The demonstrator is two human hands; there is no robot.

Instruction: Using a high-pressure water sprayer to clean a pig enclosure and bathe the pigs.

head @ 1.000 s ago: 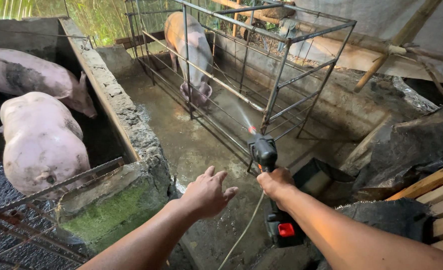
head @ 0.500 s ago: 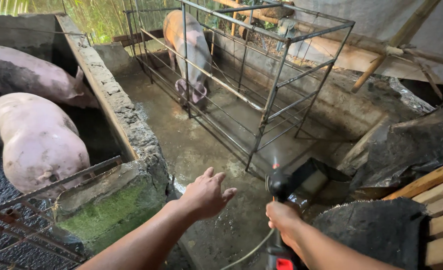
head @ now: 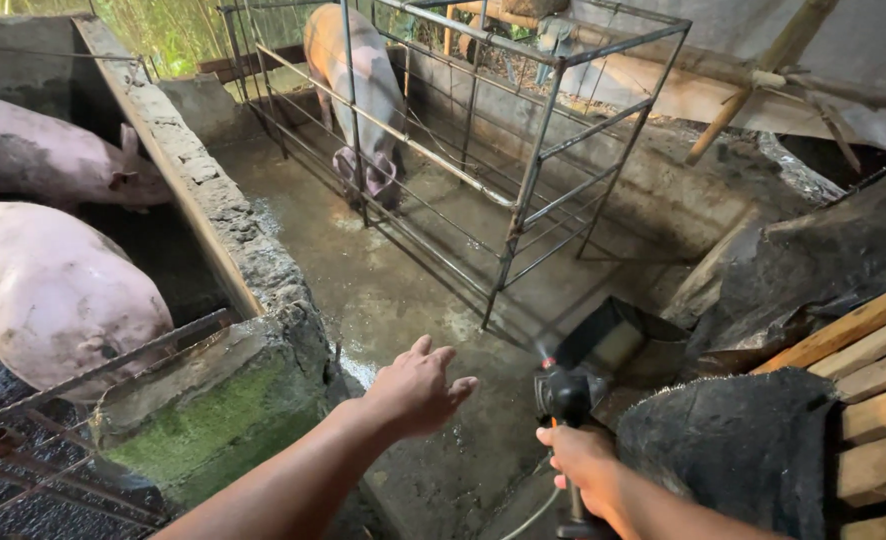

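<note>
Since a second ago you have brought the black spray gun (head: 561, 392) down and to the right: it was pointed at the metal cage with a jet of water showing, and now it sits lower, near the dark bucket (head: 631, 350), with no clear jet visible. Your view has also drifted a little to the right, so the pigs on the left sit closer to the frame edge.

In the head view, your right hand (head: 585, 462) is closed around the grip of the spray gun, near the bottom edge of the frame, with the nozzle end pointing up and away from you. A pale hose (head: 533, 518) trails down from it. Your left hand (head: 418, 388) is empty, fingers spread and loosely extended, palm down, hovering over the wet concrete floor (head: 383, 290) just beside the mossy end of the low concrete wall (head: 218, 205). The two hands are apart.

Beyond them stands the metal cage (head: 523, 190), with one pig (head: 353, 80) inside it, head down. Left of the wall, two more pigs lie in the pen: a near pig (head: 53, 290) and a far pig (head: 43, 155). Stacked wooden planks (head: 878, 390) sit at the right edge.
</note>
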